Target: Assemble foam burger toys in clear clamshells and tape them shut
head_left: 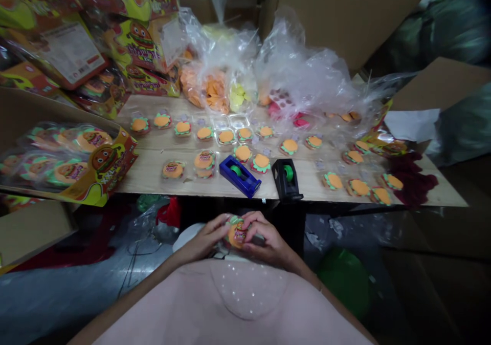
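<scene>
Close to my body, below the table's front edge, I hold a packaged toy burger (237,234) with an orange bun, a green edge and a printed label. My left hand (213,236) grips it from the left, and my right hand (264,237) wraps round its right side. Straight ahead on the table stand a blue tape dispenser (241,177) and a black tape dispenser (287,179), each with a green roll. Left of the blue one sit labelled packaged burgers (204,163). Rows of orange-topped burgers (226,137) in clear plastic packs lie behind.
A yellow display box (111,166) of packed burgers stands at the left, with stacked packages (141,43) behind it. Clear bags (218,79) of orange and yellow pieces line the back. Dark red cloth (412,178) lies at the table's right end. A green stool (343,278) is below right.
</scene>
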`<state>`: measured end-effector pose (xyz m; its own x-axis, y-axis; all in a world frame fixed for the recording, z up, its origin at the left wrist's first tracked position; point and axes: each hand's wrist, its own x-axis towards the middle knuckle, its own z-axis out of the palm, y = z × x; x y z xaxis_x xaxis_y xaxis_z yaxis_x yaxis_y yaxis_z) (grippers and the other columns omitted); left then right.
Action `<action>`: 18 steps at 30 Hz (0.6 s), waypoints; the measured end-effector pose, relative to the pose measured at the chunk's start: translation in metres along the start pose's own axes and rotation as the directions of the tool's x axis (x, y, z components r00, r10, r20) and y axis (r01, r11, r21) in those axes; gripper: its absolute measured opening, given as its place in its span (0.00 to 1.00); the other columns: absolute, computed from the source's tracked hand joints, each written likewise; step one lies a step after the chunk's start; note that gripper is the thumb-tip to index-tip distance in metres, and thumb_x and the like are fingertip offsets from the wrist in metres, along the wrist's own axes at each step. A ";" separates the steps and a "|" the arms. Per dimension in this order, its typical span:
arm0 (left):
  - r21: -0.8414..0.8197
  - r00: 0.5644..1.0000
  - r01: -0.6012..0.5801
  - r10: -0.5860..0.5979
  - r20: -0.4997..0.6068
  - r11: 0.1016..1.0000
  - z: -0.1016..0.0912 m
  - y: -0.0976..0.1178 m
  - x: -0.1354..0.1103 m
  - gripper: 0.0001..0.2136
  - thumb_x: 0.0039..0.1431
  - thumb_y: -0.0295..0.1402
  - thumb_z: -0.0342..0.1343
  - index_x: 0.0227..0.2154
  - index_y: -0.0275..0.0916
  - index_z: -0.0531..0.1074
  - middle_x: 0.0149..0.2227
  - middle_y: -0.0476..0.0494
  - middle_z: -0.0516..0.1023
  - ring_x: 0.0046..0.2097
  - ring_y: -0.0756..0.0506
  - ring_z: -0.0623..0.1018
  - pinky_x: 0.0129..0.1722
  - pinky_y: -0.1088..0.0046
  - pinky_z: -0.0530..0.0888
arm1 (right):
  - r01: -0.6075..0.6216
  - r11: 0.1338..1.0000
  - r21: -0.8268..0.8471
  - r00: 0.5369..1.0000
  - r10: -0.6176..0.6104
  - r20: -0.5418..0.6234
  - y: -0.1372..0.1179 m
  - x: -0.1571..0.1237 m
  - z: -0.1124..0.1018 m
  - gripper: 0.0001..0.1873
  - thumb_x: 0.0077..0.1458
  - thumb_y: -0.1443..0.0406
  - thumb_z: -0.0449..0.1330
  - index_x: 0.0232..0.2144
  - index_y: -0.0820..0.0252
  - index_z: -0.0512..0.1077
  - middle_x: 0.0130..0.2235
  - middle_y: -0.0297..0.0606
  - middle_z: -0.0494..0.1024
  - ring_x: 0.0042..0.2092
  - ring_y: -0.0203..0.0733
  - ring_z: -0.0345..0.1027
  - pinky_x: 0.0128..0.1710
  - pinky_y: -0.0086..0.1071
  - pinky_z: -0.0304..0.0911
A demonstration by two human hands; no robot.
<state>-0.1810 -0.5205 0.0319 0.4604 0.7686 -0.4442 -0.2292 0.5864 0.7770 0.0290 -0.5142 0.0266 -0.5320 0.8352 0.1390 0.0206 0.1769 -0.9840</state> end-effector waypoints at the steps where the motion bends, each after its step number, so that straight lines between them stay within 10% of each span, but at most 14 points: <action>1: 0.063 0.999 -0.022 0.025 -0.040 0.998 0.001 0.001 0.000 0.17 0.55 0.43 0.57 0.43 0.39 0.72 0.43 0.43 0.74 0.46 0.42 0.72 0.46 0.69 0.67 | -0.036 0.999 0.030 0.998 0.038 -0.059 0.001 0.000 0.001 0.13 0.48 0.58 0.65 0.36 0.55 0.71 0.46 0.41 0.66 0.52 0.46 0.61 0.53 0.41 0.58; 4: 0.189 0.994 -0.075 0.090 -0.069 0.979 0.003 0.003 -0.002 0.18 0.56 0.42 0.56 0.47 0.40 0.71 0.48 0.41 0.73 0.50 0.40 0.71 0.49 0.67 0.66 | -0.191 0.958 0.214 0.943 0.239 -0.230 0.006 -0.001 0.005 0.28 0.44 0.54 0.67 0.46 0.56 0.66 0.48 0.42 0.65 0.48 0.45 0.63 0.47 0.37 0.62; 9: 0.402 0.971 -0.184 0.228 -0.064 0.897 -0.001 0.000 -0.006 0.20 0.56 0.43 0.55 0.47 0.36 0.72 0.47 0.38 0.74 0.50 0.40 0.71 0.50 0.66 0.66 | -0.360 0.844 0.397 0.842 0.477 -0.251 0.003 -0.003 0.010 0.25 0.46 0.54 0.66 0.43 0.58 0.66 0.37 0.36 0.70 0.38 0.39 0.65 0.39 0.32 0.62; 18: 0.441 0.961 -0.245 0.277 -0.008 0.863 0.003 0.005 -0.007 0.14 0.59 0.40 0.53 0.42 0.37 0.74 0.42 0.41 0.77 0.43 0.44 0.75 0.42 0.73 0.70 | -0.348 0.848 0.400 0.881 0.442 -0.169 -0.024 -0.011 -0.004 0.17 0.46 0.56 0.66 0.36 0.60 0.72 0.32 0.34 0.73 0.33 0.35 0.66 0.34 0.29 0.60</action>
<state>-0.1826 -0.5231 0.0405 0.3721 0.9029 -0.2149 0.0670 0.2049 0.9765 0.0379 -0.5257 0.0496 -0.3163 0.9021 -0.2934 -0.1355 -0.3491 -0.9272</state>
